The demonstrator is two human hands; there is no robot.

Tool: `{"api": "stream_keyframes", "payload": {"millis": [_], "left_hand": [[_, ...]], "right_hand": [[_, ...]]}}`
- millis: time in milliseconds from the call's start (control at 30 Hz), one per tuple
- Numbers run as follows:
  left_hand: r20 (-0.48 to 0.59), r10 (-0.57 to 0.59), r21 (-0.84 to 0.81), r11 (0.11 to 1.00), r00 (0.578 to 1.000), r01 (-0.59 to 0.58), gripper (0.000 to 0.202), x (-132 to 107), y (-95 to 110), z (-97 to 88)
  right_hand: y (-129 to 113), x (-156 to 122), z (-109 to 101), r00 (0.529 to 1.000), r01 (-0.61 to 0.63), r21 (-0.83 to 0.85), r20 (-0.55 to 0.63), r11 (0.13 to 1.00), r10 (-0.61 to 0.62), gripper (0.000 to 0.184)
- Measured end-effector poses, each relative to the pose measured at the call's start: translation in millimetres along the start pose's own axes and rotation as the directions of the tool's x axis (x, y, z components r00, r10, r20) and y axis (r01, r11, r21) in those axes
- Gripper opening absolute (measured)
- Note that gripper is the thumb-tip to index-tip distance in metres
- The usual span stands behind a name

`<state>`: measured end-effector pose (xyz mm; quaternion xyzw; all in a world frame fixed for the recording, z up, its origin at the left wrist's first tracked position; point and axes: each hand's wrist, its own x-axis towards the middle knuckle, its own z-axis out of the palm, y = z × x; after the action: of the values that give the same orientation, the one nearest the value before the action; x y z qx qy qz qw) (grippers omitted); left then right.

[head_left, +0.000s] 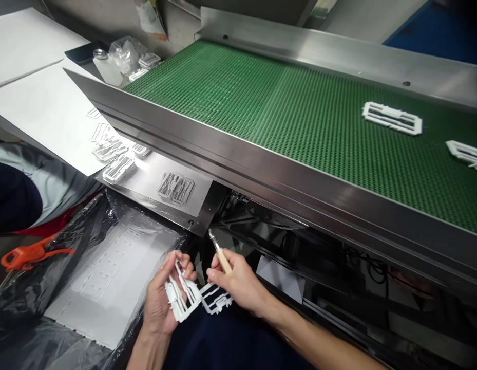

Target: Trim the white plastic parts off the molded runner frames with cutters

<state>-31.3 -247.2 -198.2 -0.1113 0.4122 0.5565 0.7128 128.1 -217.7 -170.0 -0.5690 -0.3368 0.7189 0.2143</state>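
Trimming 1 white plastic frame (183, 294) over the lap.
Left hand (161, 303) gripping frame; right hand (238, 285) pinching small knife (220, 254); best cutting slowly, away from fingers.

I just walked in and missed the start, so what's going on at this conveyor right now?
A person seated beside a green conveyor belt holds a white plastic frame part in the left hand. The right hand grips a small wooden-handled knife and touches a second white frame. Two more frames lie on the belt, others sit on the steel shelf, and a plastic-lined box stands at the left.
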Motion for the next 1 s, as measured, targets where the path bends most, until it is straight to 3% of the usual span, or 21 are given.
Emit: {"api": "stream_keyframes", "payload": {"millis": [167,267,333,467,567,633,700,800,900,1000], "left_hand": [[-0.074,-0.016,0.16,0.987,0.997,0.027,0.01,-14.6,10.5,-18.3],[-0.072,-0.097,0.292,0.95,0.993,0.114,0.025,-32.8,6.0,-16.3],[-0.092,-0.085,0.39,0.914,0.992,0.115,0.034,-43.0,1.3,-8.7],[-0.145,0.06,0.556,0.831,0.988,0.031,0.032,-49.8,0.9,5.5],[-0.059,0.109,0.718,0.695,0.992,-0.034,0.031,-46.7,11.2,5.4],[0.066,0.03,0.825,0.561,0.997,-0.071,0.029,-43.6,17.9,2.0],[0.18,-0.121,0.879,0.465,0.976,-0.105,0.027,-41.4,20.0,-1.1],[0.226,-0.189,0.879,0.463,0.956,-0.116,0.027,-42.8,14.2,-3.8],[0.253,-0.067,0.885,0.419,0.965,-0.203,0.019,-49.6,7.0,-7.1],[0.39,0.035,0.877,0.292,0.92,-0.382,0.01,-56.7,6.9,-11.8]], "right_hand": [[-9.2,-8.1,-16.4,0.994,0.062,0.227,0.072,0.972,-0.08,0.035],[-5.3,-11.5,-12.1,0.988,0.111,0.401,0.051,0.909,-0.143,0.035],[0.4,-13.9,-7.7,0.985,0.14,0.46,0.027,0.877,-0.172,0.034],[8.0,-18.9,-8.8,0.974,0.189,0.344,0.053,0.92,-0.22,0.034],[2.2,-21.2,-18.4,0.957,0.169,0.234,0.192,0.957,-0.216,0.031],[-5.9,-22.8,-23.9,0.933,0.155,0.146,0.302,0.977,-0.193,0.029],[-13.7,-26.2,-25.8,0.907,0.142,0.029,0.397,0.989,-0.142,0.027],[-18.3,-35.9,-22.6,0.891,0.127,-0.133,0.451,0.983,-0.054,0.026],[-14.0,-47.4,-18.1,0.9,0.115,-0.206,0.435,0.972,-0.014,0.024],[-8.9,-54.2,-16.6,0.91,0.12,-0.203,0.414,0.972,-0.026,0.022]]}}
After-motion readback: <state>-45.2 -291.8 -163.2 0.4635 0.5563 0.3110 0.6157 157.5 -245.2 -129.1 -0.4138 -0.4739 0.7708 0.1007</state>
